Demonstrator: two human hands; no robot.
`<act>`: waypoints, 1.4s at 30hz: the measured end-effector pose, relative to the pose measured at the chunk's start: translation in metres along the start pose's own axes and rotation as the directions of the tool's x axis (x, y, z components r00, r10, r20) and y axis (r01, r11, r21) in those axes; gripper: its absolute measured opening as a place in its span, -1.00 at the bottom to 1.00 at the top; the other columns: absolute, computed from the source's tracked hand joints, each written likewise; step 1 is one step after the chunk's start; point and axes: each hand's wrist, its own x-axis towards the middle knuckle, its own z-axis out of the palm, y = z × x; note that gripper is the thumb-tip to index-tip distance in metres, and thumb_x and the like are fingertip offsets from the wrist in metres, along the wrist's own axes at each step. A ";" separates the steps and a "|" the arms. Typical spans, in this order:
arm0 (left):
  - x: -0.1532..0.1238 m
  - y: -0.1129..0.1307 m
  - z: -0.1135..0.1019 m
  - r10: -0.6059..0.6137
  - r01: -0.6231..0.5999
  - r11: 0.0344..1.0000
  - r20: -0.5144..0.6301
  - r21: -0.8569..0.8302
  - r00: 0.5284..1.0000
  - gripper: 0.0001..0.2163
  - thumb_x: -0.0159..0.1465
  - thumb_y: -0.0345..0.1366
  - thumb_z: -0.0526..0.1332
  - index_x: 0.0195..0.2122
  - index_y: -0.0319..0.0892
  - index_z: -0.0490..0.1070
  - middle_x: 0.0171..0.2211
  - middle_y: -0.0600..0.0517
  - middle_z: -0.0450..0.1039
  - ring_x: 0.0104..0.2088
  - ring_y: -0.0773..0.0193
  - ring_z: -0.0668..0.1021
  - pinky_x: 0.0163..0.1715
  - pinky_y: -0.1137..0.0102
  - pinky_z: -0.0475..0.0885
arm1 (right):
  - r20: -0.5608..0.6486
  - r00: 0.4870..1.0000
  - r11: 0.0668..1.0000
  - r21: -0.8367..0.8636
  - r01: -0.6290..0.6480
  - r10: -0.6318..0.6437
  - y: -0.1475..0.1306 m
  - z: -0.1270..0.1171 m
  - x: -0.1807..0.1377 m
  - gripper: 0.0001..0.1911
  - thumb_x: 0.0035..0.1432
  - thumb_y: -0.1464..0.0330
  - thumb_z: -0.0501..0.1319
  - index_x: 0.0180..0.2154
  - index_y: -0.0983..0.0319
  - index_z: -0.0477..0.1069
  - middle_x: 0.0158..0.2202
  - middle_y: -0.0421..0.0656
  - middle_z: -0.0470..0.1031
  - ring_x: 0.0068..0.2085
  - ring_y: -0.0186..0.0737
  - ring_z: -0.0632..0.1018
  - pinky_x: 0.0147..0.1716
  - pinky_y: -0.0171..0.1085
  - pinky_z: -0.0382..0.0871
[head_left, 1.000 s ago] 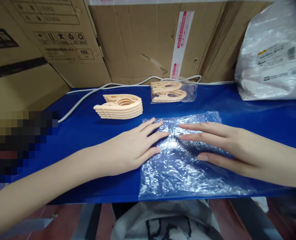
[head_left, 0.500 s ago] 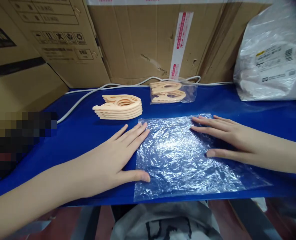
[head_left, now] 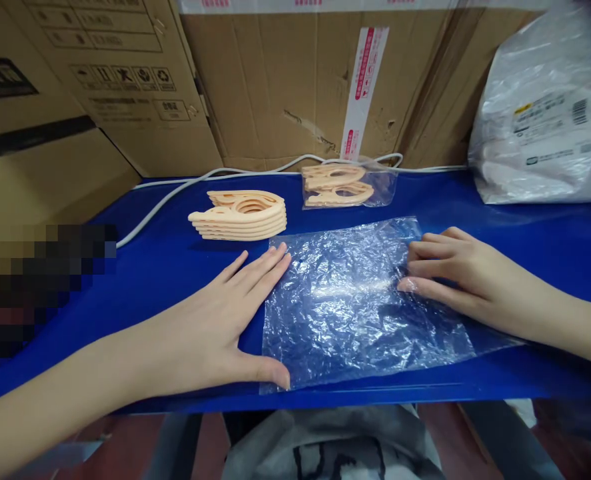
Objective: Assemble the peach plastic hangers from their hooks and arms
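Note:
A clear crinkled plastic bag [head_left: 345, 307] lies flat on the blue table [head_left: 175, 267] in front of me. My left hand [head_left: 220, 327] rests flat and open on the table, its fingertips and thumb touching the bag's left edge. My right hand [head_left: 450, 273] lies on the bag's right side with its fingers curled in and pressing the plastic. A stack of peach plastic hangers [head_left: 240, 215] sits just beyond my left hand. A small clear bag holding peach hangers [head_left: 342, 185] lies farther back.
Cardboard boxes [head_left: 285, 80] line the back and left of the table. A white cable [head_left: 175, 193] runs along the back edge. A large white plastic bag with labels [head_left: 545, 120] sits at the back right. A blurred patch covers the left.
My hands moved apart across the bag, from its middle to its two sides. My right fingers went from flat to curled, and the bag's right part shifted a little.

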 end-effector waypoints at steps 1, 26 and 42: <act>0.000 0.000 0.000 -0.008 0.008 1.000 -0.002 -0.004 1.000 0.14 0.12 0.37 0.20 0.47 -0.10 -0.45 0.48 -0.15 -0.33 0.44 -0.18 -0.07 0.39 -0.06 0.00 | -0.004 1.000 0.999 0.030 0.021 -0.021 -0.001 0.000 0.001 -0.50 0.43 0.08 -0.06 -0.36 0.16 0.51 -0.33 -0.11 0.50 -0.28 -0.13 0.50 -0.18 -0.08 0.27; 0.006 -0.003 -0.001 -0.039 0.036 0.998 -0.042 -0.060 0.998 0.11 0.10 0.38 0.20 0.48 0.03 -0.40 0.49 -0.13 -0.33 0.44 -0.23 -0.06 0.35 -0.11 0.09 | 0.166 0.957 0.969 0.108 0.220 -0.236 -0.004 0.008 0.028 -0.03 0.25 -0.08 0.16 0.46 0.14 -0.22 0.50 0.08 -0.33 0.46 0.16 -0.11 0.34 0.24 -0.07; 0.027 -0.062 -0.102 -0.108 0.185 0.967 -0.376 0.174 0.920 -0.16 0.30 0.30 -0.07 0.41 -0.26 0.00 0.50 -0.09 -0.24 0.42 -0.23 -0.06 0.35 -0.07 -0.16 | 0.205 0.969 0.990 -0.008 -0.141 0.139 0.006 -0.006 -0.025 -0.30 0.31 -0.06 0.01 0.39 0.00 0.13 0.45 -0.15 0.01 0.40 0.25 0.12 0.28 0.28 0.09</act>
